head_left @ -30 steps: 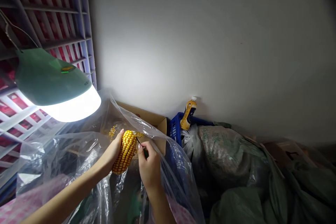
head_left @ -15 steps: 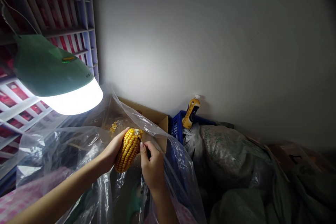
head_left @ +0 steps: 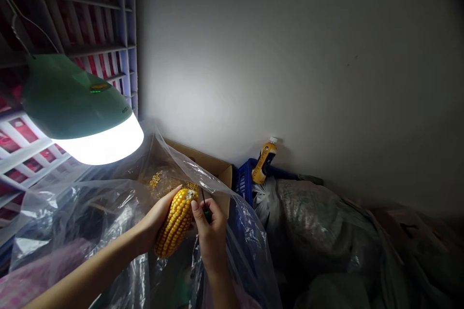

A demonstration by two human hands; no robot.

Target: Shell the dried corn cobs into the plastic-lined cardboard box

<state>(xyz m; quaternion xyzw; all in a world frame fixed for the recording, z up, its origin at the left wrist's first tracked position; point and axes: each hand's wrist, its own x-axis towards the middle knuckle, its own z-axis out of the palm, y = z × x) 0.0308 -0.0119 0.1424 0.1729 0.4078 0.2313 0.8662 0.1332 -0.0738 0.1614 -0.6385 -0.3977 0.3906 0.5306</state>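
My left hand (head_left: 156,219) is wrapped round a yellow corn cob (head_left: 176,222), holding it tilted with its tip up and to the right. My right hand (head_left: 209,229) is closed on a thin dark tool with a green handle (head_left: 206,210), its thumb pressed against the cob near the tip. Both hands work over a clear plastic bag (head_left: 108,212) that lines a cardboard box (head_left: 213,169). Loose yellow kernels (head_left: 156,179) lie inside the bag behind the cob.
A green lamp (head_left: 78,111) shines brightly at upper left, in front of a window grille (head_left: 94,19). A yellow bottle (head_left: 264,160) stands in a blue crate (head_left: 243,178) by the white wall. Grey-green sacks (head_left: 319,227) fill the right side.
The tool's shaft has swung from the cob's tip to pointing upward beside it. The cob is tilted a little lower. The view has shifted slightly.
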